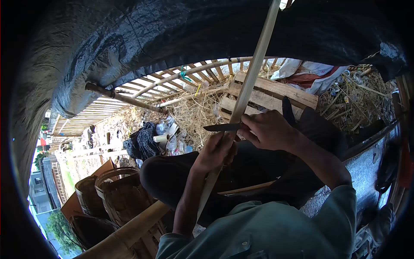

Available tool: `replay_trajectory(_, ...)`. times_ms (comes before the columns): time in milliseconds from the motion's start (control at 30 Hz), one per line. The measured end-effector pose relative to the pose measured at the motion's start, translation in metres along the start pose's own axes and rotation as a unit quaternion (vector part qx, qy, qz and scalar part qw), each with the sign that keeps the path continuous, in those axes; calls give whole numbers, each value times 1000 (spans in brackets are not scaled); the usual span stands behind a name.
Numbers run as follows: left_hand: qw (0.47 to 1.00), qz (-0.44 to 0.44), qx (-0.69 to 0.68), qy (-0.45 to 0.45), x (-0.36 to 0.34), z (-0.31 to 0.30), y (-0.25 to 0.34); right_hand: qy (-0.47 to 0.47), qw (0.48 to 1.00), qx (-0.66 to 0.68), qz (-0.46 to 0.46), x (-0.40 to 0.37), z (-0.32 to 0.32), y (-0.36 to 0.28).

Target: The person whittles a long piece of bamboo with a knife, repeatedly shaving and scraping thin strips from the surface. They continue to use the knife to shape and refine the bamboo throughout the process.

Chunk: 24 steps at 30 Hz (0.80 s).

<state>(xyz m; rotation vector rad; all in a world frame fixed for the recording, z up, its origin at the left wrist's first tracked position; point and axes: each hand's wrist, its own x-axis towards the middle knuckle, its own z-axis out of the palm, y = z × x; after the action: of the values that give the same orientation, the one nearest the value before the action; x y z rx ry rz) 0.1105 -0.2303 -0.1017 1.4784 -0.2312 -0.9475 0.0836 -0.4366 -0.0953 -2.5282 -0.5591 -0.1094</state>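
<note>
A long pale bamboo strip (252, 71) runs slantwise from the top of the view down across my lap. My left hand (217, 151) is wrapped round the strip, just below a dark-bladed knife. In my right hand (268, 130) is the knife (221, 127), its blade pointing left and lying across the strip. The two hands are close together, the right one slightly higher. The knife's handle is hidden inside my right fingers.
Woven baskets (123, 190) stand at lower left beside a thick bamboo pole (125, 233). Wooden planks (276, 97) lie ahead on straw. A bamboo fence (99, 110), dark cloth bundle (144, 140) and white sacks (312, 77) are beyond. Dark sheeting (172, 30) hangs overhead.
</note>
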Motion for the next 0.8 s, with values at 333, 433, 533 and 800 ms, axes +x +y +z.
replay_trajectory(333,992,-26,105,68,3,10,-5,54,990,-108,69,-6,18,-15)
replay_trajectory(433,982,28,159,95,6,10,-9,60,988,-125,71,-5,24,-11)
replay_trajectory(533,952,122,256,115,7,8,-15,74,985,-143,63,-3,28,-8)
replay_trajectory(800,966,47,216,132,-5,16,-7,157,962,-166,151,19,-4,37)
